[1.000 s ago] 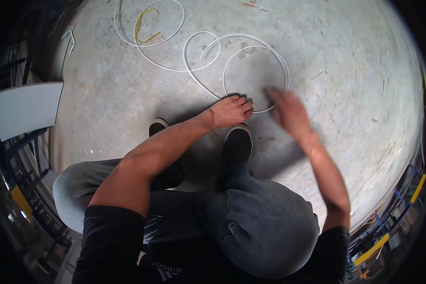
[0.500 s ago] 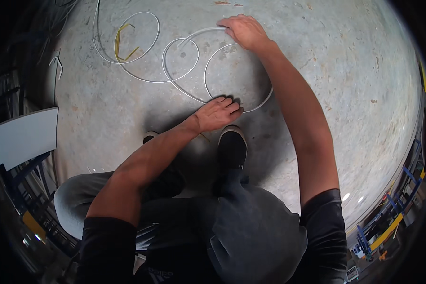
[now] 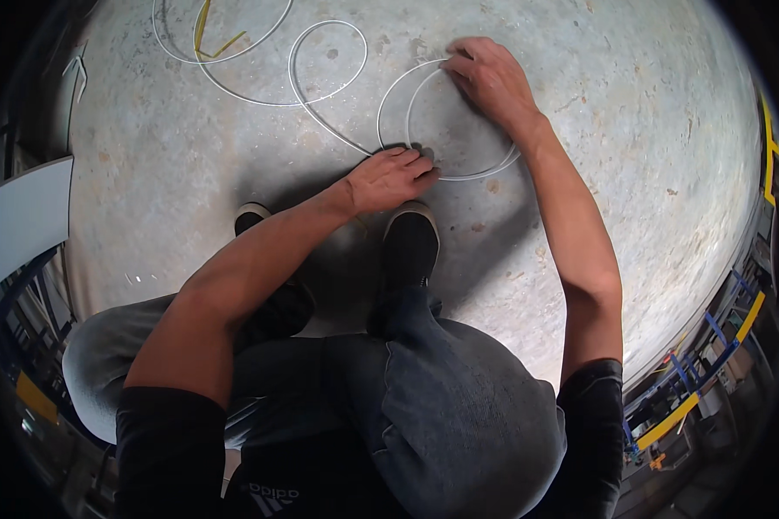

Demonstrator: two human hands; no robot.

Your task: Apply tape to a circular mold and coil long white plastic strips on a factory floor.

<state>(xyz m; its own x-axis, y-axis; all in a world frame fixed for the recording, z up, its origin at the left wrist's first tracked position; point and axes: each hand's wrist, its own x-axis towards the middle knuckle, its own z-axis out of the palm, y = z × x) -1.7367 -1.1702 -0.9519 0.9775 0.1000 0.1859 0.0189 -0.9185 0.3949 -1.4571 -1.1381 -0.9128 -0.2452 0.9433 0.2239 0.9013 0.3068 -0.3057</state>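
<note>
White cable [image 3: 472, 179] coiled on a concrete floor [image 3: 640, 164].
The left hand [image 3: 389, 180] clamps the coil's near side; the right hand [image 3: 496, 85] pinches its far side.

Left fingers [image 3: 423, 163] curled down (knuckles up), right fingers [image 3: 472, 48] bent farther forward, forearms [image 3: 567, 195] bare

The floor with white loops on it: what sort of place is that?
Probably a workshop or factory: a bare, marked concrete floor, blue and yellow frames along the right edge, and white cord lying in loops.
</note>
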